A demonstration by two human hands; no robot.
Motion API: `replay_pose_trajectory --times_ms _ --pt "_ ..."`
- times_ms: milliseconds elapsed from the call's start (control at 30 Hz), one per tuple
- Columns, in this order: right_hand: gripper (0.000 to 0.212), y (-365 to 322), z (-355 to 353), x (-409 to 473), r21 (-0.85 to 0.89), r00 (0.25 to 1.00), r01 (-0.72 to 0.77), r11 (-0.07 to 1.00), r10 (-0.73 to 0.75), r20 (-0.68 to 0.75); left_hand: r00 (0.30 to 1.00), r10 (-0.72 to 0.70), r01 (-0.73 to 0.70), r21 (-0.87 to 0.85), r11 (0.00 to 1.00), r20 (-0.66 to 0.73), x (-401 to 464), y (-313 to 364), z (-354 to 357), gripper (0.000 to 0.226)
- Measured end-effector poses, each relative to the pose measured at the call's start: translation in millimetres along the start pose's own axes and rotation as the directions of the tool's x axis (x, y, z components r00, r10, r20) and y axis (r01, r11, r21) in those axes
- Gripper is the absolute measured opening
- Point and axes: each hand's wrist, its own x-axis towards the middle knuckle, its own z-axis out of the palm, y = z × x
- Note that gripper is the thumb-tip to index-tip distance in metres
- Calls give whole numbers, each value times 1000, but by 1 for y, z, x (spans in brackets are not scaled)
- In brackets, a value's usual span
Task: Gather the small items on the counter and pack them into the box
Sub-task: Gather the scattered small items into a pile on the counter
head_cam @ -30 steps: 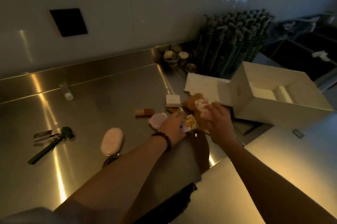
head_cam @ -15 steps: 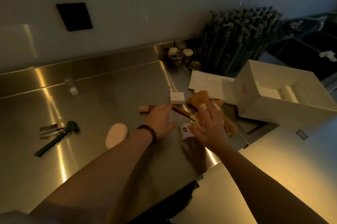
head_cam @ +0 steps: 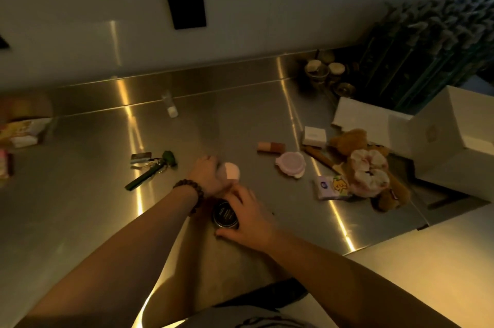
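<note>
While pale lettering shows on the lid of the round black tin (head_cam: 226, 215), it is too small and dim to read. The right hand (head_cam: 250, 217) curls its fingers and thumb round that tin near the front edge of the steel counter (head_cam: 88, 202). Just beyond, touching the right fingertips, the left hand (head_cam: 207, 176), with a dark beaded bracelet (head_cam: 191, 194) at its wrist, grips a pale pink oval pouch (head_cam: 230, 171).

To the left lies a dark green strap with keys and small cards (head_cam: 152, 167). To the right, well apart from both hands, sit a pink round lidded case (head_cam: 290, 164), a brown and tan tube (head_cam: 271, 147), and a pastel tissue packet (head_cam: 332, 187) with a blue logo and a yellow cartoon figure, its words unreadable. A brown plush bear (head_cam: 355, 140) lies beside it with a pink and white scrunchie (head_cam: 369, 167) on top, and a small white box (head_cam: 315, 136) stands just beyond.

Farther right stands the large open white cardboard box (head_cam: 441, 146), its flap (head_cam: 358, 116) lying on the counter. A small clear bottle with a white cap (head_cam: 169, 106) lies by the back wall, small cups (head_cam: 324, 72) stand in the corner, and a dense rack of green stems (head_cam: 427, 55) rises behind the box. Packets (head_cam: 21, 132) lie at the far left.
</note>
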Motion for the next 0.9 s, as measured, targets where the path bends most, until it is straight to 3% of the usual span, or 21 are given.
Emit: replay_pose_trajectory --times_ms 167,400,533,700,800,900 --pt "68 2 1 -2 -50 999 21 998 -20 27 1000 27 -27 34 999 13 2 5 1 67" --pt "57 10 -6 -14 -20 997 -3 1000 1 -73 993 115 -115 39 993 3 4 20 3 69" --pt "60 36 -49 -17 30 967 -150 988 153 -206 987 156 -158 -92 983 -21 16 50 -5 73" --pt "58 93 -122 -15 11 804 -445 895 405 -434 935 345 -352 -94 931 -79 46 120 -4 72" --pt "57 124 -146 -20 -13 728 -595 804 532 -433 911 413 -412 -60 909 -10 63 160 12 68" --pt "54 139 -152 -20 -27 730 -625 780 571 -375 910 406 -399 -83 913 89 72 179 31 80"
